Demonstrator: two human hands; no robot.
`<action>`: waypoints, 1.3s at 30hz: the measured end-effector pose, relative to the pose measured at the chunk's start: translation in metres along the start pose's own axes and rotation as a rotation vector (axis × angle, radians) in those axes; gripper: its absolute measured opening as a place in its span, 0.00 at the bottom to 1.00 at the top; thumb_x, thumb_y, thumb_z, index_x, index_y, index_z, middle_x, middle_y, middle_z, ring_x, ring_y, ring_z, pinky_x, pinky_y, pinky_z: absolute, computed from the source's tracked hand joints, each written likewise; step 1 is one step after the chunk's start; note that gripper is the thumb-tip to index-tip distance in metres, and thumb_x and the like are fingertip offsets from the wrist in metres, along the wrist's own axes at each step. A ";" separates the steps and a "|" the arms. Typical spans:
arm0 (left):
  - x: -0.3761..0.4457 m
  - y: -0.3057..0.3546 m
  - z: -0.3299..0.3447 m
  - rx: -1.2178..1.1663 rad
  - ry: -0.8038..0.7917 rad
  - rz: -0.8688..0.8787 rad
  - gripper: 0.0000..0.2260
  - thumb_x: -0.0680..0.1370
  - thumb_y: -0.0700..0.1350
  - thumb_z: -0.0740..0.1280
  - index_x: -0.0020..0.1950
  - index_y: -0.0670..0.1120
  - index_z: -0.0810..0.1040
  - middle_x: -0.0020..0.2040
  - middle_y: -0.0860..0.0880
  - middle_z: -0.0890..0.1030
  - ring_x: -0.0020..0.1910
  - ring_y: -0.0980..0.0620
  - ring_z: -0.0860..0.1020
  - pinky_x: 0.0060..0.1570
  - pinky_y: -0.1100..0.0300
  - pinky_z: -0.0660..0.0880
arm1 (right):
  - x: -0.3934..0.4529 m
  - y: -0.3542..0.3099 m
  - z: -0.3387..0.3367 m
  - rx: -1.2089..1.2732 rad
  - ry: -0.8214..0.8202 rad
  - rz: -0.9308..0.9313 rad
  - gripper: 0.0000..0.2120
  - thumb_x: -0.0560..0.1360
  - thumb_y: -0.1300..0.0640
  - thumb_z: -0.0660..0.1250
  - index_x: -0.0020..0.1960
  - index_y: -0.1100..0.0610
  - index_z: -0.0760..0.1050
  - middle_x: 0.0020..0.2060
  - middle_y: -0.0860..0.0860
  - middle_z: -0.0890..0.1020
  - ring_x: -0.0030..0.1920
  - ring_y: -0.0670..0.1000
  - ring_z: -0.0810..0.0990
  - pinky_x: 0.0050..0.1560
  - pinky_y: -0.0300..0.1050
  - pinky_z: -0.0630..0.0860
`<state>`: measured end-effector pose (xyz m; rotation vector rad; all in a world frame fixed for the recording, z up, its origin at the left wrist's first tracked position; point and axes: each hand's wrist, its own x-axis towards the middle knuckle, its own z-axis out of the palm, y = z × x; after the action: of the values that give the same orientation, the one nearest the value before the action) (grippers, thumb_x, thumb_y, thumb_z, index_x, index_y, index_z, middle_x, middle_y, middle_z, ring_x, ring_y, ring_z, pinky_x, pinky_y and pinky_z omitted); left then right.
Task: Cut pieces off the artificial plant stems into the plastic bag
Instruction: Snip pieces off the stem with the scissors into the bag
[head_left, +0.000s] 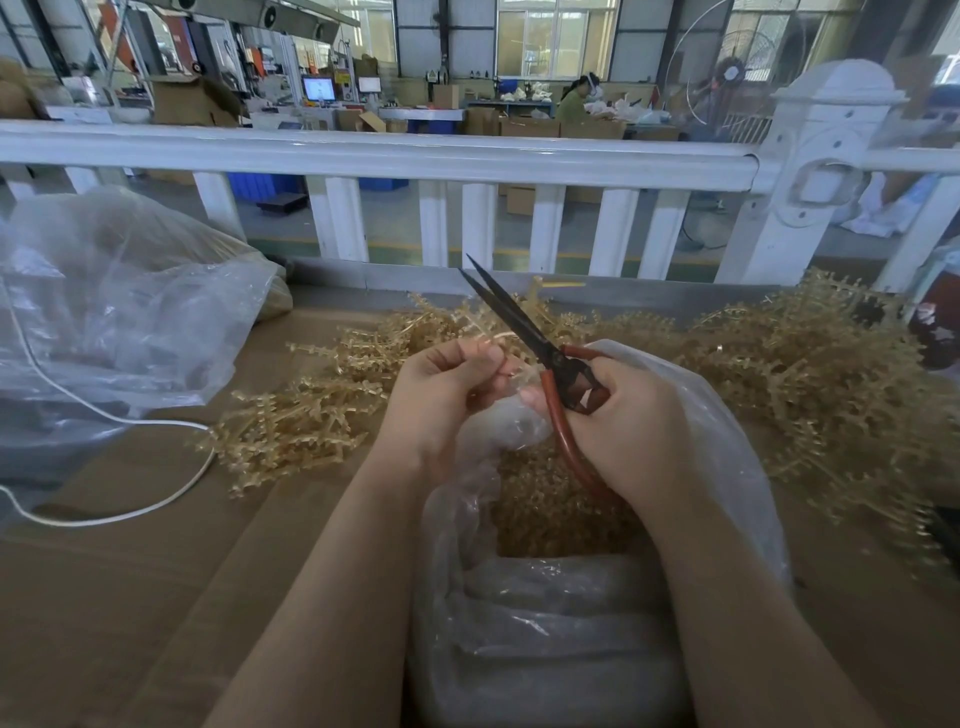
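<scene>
L hand (447, 384) fingers pinched, R hand (631, 415) fingers curled

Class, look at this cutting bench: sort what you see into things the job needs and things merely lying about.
In use:
scissors, gripped by the right hand
stem, pinched by the left hand
open plastic bag holding cut pieces
pile of stems

Lying about:
large crumpled bag
white cord
white railing
</scene>
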<state>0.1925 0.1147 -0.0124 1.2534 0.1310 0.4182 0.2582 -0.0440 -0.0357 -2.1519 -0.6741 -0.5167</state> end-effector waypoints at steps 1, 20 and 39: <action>0.000 0.000 0.001 0.022 -0.010 -0.029 0.07 0.79 0.35 0.67 0.42 0.41 0.81 0.35 0.47 0.82 0.33 0.55 0.78 0.36 0.66 0.75 | 0.000 -0.001 0.000 0.052 -0.011 0.022 0.25 0.67 0.27 0.67 0.45 0.47 0.83 0.37 0.39 0.83 0.39 0.39 0.80 0.41 0.31 0.74; 0.002 -0.003 0.001 0.021 -0.003 -0.134 0.02 0.76 0.40 0.72 0.46 0.42 0.82 0.36 0.50 0.82 0.34 0.56 0.76 0.39 0.63 0.72 | 0.005 -0.007 -0.003 0.450 -0.121 0.187 0.08 0.73 0.54 0.77 0.38 0.51 0.79 0.28 0.39 0.80 0.29 0.38 0.78 0.29 0.28 0.71; 0.002 -0.002 -0.002 0.033 0.033 0.123 0.11 0.80 0.36 0.65 0.42 0.44 0.84 0.35 0.46 0.72 0.35 0.53 0.67 0.38 0.65 0.70 | -0.002 -0.009 -0.011 -0.153 -0.100 -0.005 0.22 0.68 0.28 0.69 0.51 0.43 0.74 0.43 0.38 0.78 0.44 0.41 0.76 0.40 0.28 0.64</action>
<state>0.1938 0.1166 -0.0148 1.2917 0.0887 0.5450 0.2494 -0.0486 -0.0249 -2.3330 -0.7146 -0.4791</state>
